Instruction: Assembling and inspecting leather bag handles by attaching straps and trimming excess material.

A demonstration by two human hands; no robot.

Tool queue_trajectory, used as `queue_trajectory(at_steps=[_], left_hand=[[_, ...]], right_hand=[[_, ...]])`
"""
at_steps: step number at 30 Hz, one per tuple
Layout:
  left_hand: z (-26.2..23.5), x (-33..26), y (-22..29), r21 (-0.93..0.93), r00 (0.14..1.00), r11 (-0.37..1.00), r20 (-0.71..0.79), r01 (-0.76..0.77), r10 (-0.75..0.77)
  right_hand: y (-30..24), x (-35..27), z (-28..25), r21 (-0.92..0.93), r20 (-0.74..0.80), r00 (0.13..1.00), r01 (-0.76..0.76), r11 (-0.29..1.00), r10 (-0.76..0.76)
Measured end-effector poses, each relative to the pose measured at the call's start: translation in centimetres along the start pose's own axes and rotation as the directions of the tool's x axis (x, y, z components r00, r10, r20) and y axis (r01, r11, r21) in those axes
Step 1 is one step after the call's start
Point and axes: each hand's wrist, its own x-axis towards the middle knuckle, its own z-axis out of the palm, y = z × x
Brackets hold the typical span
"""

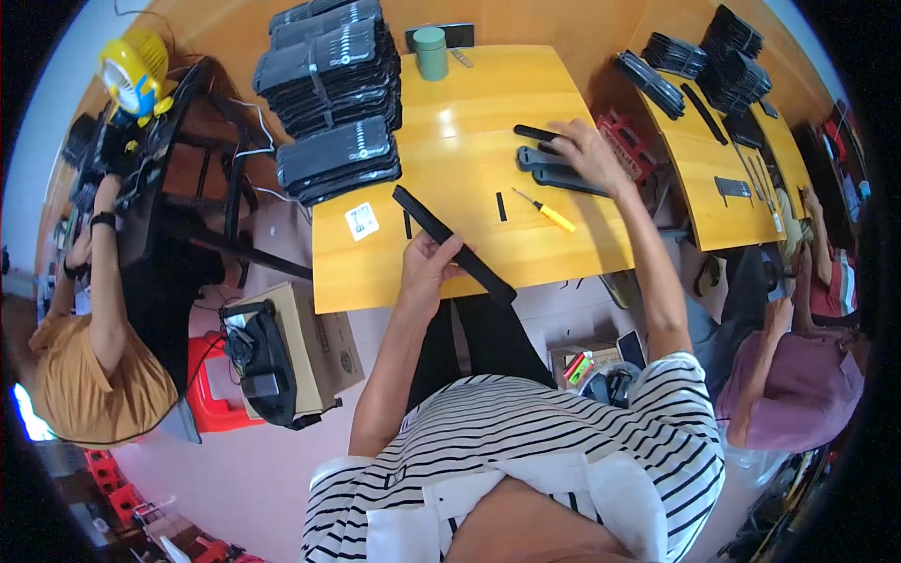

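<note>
A long, flat black strip [483, 273] slants across the table's front edge, pinched near its middle between the thumb and fingers of my left hand [432, 269]. At the right side of the table, my right hand [591, 158] bends its fingers over the end of another black strip [533, 132]; the fingers partly hide it, and it appears gripped. Just below that hand lie several dark grey long pieces [535, 159]. A screwdriver [554, 217] with a yellow handle rests between my hands. Beside it is a short, thin black strip [501, 206].
Stacks of bundled black flat pieces [324, 80] stand at the table's left. A white printed card [361, 221] lies in front of them. A green canister [431, 53] stands at the back. People work at tables on both sides; an open cardboard box [319, 347] sits on the floor at left.
</note>
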Motion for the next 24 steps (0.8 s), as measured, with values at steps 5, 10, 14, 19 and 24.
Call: queue_trajectory(at_steps=[5, 10, 14, 19, 24], left_hand=[[-0.4, -1.7, 0.7, 0.202, 0.949, 0.966, -0.238, -0.160, 0.207], [-1.7, -3.4, 0.6, 0.185, 0.930, 0.958, -0.255, -0.220, 0.263], [-2.4, -5.3, 2.2, 0.112, 0.943, 0.979, -0.269, -0.170, 0.194], [-8.5, -8.6, 5.1, 0.092, 0.968, 0.982, 0.207, -0.163, 0.141], [-8.0, -9.9, 3.8, 0.555, 0.847, 0.824, 0.379, 0.115, -0.374]], right_hand=[[-13.1, -8.7, 3.3, 0.575, 0.362, 0.910, -0.046, 0.817, -0.204], [-18.1, -12.3, 7.2, 0.458, 0.097, 0.966, 0.169, 0.873, -0.238], [-17.7, -12.1, 5.9, 0.401, 0.150, 0.960, 0.160, 0.902, -0.237], [-16.0, -11.6, 2.3, 0.295, 0.402, 0.839, 0.260, 0.919, -0.367], [-16.8, -11.3, 1.1, 0.316, 0.530, 0.690, 0.378, 0.870, -0.492]])
